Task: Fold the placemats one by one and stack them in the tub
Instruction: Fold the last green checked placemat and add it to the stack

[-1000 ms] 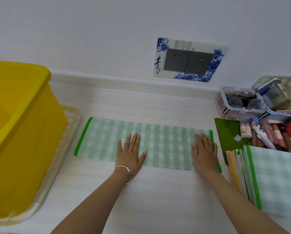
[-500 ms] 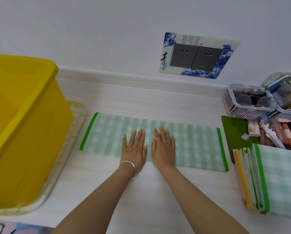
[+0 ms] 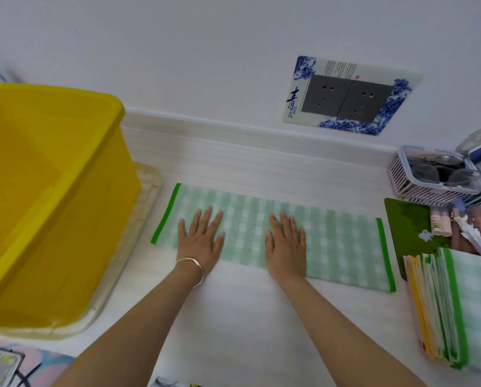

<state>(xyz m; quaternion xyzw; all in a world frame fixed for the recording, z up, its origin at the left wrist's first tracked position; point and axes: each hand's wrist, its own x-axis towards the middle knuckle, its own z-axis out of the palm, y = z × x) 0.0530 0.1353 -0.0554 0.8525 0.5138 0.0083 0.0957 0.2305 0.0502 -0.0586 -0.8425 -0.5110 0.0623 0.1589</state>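
Green checked placemat (image 3: 342, 248) lying flat right of yellow tub (image 3: 49, 196), left hand (image 3: 200, 241) and right hand (image 3: 286, 244) pressed on placemat, fingers straight, gripping nothing

Stretches both bare arms forward from the lower edge, left arm (image 3: 138, 325) and right arm (image 3: 353, 331). Lays left hand (image 3: 201, 241) flat, palm down, fingers straight and slightly spread, thumb toward the right. Wears a thin bracelet (image 3: 191, 268) on the left wrist. Lays right hand (image 3: 286, 247) flat likewise, fingers closer together, well apart from the left.
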